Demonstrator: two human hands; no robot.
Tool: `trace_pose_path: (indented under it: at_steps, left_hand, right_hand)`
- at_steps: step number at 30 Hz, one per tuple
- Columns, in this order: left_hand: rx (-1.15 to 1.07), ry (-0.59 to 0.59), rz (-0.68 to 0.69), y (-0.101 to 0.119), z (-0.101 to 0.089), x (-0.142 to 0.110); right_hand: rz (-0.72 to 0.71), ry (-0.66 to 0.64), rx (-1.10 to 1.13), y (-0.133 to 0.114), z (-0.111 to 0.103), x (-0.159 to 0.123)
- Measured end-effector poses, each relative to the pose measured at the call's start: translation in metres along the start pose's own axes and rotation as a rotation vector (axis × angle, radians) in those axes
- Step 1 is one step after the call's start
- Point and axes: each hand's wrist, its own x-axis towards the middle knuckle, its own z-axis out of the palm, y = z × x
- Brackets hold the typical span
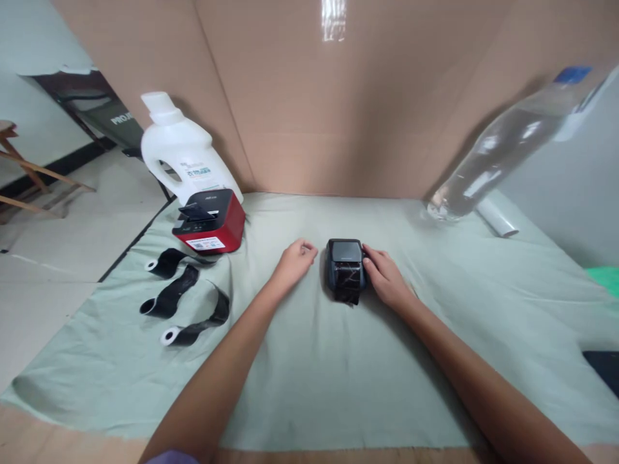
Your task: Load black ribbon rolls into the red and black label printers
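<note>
A small dark portable printer (345, 251) lies near the middle of the cloth, with a strip of glossy black film (349, 277) hanging over its near side. My right hand (387, 277) grips the printer's right edge, fingers along its side. To the left of the printer and apart from it, my left hand (294, 263) is closed, fingertips pinched together. Whatever may be between those fingertips is too small to make out.
At left stand a red and black printer (210, 222) and a white jug (186, 148). Several partly unrolled black rolls (169, 299) lie nearer. A clear bottle (507, 145) leans against cardboard (377, 96) at right, beside a white tube (498, 216). Green cloth (309, 386) covers the table.
</note>
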Motion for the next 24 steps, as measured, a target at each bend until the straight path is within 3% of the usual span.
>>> trace_pose_path:
  at_steps: [4, 11, 16, 24]
  left_hand:
    - [-0.117, -0.224, -0.065, -0.022, 0.015, 0.012]
    - [-0.169, -0.207, -0.117, -0.009, 0.014, 0.011]
    - [-0.188, -0.255, -0.181, -0.002, 0.010, 0.015]
    - [-0.169, -0.231, -0.201, 0.000, 0.014, 0.016]
  right_hand:
    - [-0.070, 0.013, -0.062, 0.000, 0.004, -0.014]
    - [-0.107, 0.022, -0.046, 0.004, 0.007, -0.015]
    - [-0.111, 0.019, -0.061, 0.003, 0.008, -0.016]
    - [-0.086, 0.018, -0.068, 0.000, 0.008, -0.016]
